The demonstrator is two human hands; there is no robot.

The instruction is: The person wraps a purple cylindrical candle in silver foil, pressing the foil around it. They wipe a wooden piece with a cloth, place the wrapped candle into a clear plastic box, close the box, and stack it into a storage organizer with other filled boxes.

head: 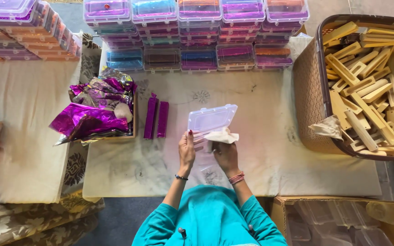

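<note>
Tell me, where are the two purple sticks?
In the head view, the two purple sticks lie side by side on the white cloth, left of the hands, right beside the pile of shiny purple foil.

A clear plastic box (211, 119) and a white cloth (222, 136) show against a cream table cover (261, 150) faintly printed with grey floral motifs. Left of the box lie 2 purple-wrapped sticks (156, 119), and beyond them a heap of magenta and silver foil (94, 111). Behind the box, stacked clear cases (197, 34) glow purple, blue and orange. Right of it, a brown woven basket (308, 91) holds pale yellow wooden pieces (370, 86). The sleeves (160, 223) are teal.
</note>
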